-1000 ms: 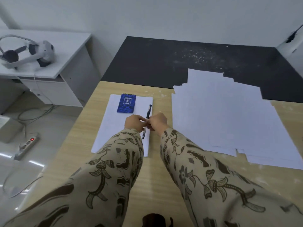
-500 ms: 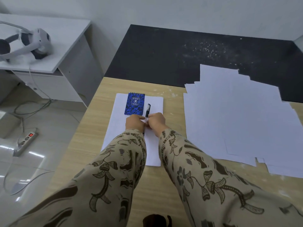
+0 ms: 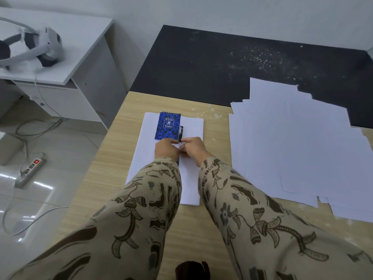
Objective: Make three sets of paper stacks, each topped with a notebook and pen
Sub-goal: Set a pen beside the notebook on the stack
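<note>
Both hands pinched the pen (image 3: 180, 132): the left hand (image 3: 166, 148) and right hand (image 3: 193, 147) met just below the blue notebook (image 3: 168, 125). The pen lay along the notebook's right edge, on the paper stack (image 3: 191, 126). A good way was to nudge it straight beside the notebook, then let go gently.
</note>
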